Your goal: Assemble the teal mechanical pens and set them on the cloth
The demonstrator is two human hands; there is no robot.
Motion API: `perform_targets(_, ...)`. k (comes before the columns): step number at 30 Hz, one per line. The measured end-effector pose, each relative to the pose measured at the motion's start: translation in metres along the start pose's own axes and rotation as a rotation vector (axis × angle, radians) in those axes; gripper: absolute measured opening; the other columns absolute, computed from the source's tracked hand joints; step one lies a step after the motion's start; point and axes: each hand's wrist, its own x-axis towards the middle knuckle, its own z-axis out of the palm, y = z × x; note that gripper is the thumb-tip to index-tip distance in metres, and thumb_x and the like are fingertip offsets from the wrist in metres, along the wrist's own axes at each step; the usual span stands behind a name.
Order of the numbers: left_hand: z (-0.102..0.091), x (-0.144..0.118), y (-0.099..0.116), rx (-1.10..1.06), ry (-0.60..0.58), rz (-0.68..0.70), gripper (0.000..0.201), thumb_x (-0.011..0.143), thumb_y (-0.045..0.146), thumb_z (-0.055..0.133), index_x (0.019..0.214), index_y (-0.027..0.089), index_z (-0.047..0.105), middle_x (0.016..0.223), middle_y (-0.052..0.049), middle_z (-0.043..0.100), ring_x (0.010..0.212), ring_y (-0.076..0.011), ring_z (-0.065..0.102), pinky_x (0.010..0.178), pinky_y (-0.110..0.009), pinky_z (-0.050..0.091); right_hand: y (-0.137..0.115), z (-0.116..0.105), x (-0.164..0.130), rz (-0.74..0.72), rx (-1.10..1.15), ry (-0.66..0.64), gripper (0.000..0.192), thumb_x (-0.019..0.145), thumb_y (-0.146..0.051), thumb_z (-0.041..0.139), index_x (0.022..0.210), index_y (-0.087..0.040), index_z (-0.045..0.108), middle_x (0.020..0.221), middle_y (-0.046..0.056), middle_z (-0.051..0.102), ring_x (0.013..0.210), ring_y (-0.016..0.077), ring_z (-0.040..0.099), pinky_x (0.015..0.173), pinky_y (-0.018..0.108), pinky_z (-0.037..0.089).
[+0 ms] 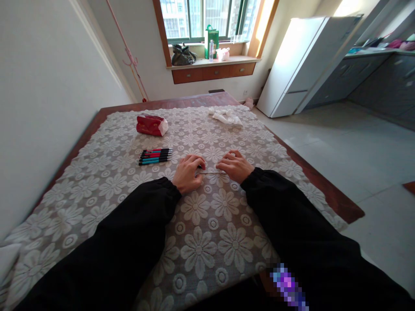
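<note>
Both of my hands are low over the flowered tablecloth, with a thin whitish rod stretched between them. My left hand is closed, its thumb and fingers at the rod's left end. A small dark piece shows between those fingers; its kind is too small to make out. My right hand has its fingers bent and pressed together at the rod's right end. To the left of my left hand lies a row of several pens, with red, teal and black barrels, side by side.
A red tissue pack lies at the back left of the tablecloth. Crumpled white tissue or plastic is at the back right. Beyond the table are a windowsill with bags and a white refrigerator. A wall runs along the left.
</note>
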Motion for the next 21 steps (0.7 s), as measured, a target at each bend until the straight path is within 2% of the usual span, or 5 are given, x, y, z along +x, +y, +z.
perform_targets(4,-0.001,0.001,0.002,0.088,-0.025,-0.018,0.022,0.067,0.011,0.061,0.084,0.024,0.054,0.105,-0.007,0.065,0.111,-0.0298,0.056,0.098,-0.049,0.046,0.0,0.0,0.0,-0.004,-0.021,0.011,0.032,0.1,-0.011,0.047,0.102,-0.027,0.075,0.105,0.002,0.08,0.103,0.021,0.061,0.109,0.043,0.024)
perform_targets(7,-0.004,0.001,0.002,0.133,-0.04,0.003,0.02,0.068,0.013,0.063,0.083,0.024,0.054,0.103,-0.007,0.065,0.11,-0.0304,0.055,0.098,-0.05,0.045,0.004,0.002,-0.001,0.006,-0.027,0.019,0.029,0.101,-0.013,0.049,0.103,-0.026,0.075,0.106,0.002,0.08,0.104,0.0208,0.062,0.11,0.043,0.024)
perform_targets(12,-0.008,0.001,0.0,0.19,-0.093,0.052,0.016,0.072,0.017,0.064,0.085,0.023,0.058,0.103,-0.006,0.067,0.11,-0.0303,0.056,0.098,-0.05,0.043,0.017,0.008,-0.005,0.166,-0.033,0.029,0.019,0.1,-0.021,0.056,0.101,-0.023,0.075,0.103,0.005,0.079,0.102,0.0231,0.064,0.105,0.043,0.031)
perform_targets(15,-0.008,0.0,0.0,0.237,-0.104,0.071,0.013,0.074,0.018,0.064,0.086,0.022,0.06,0.102,-0.006,0.067,0.109,-0.0303,0.056,0.096,-0.05,0.043,0.02,0.012,-0.006,0.209,-0.026,0.053,0.017,0.095,-0.019,0.06,0.104,-0.024,0.074,0.109,0.006,0.078,0.104,0.0247,0.064,0.105,0.044,0.032)
perform_targets(21,-0.004,-0.001,0.002,0.239,-0.106,0.077,0.008,0.078,0.021,0.066,0.086,0.022,0.064,0.098,-0.005,0.068,0.104,-0.0285,0.057,0.094,-0.049,0.043,0.015,0.015,-0.008,0.112,0.055,0.135,0.022,0.092,-0.019,0.061,0.111,-0.025,0.071,0.122,0.006,0.074,0.111,0.026,0.062,0.105,0.045,0.037)
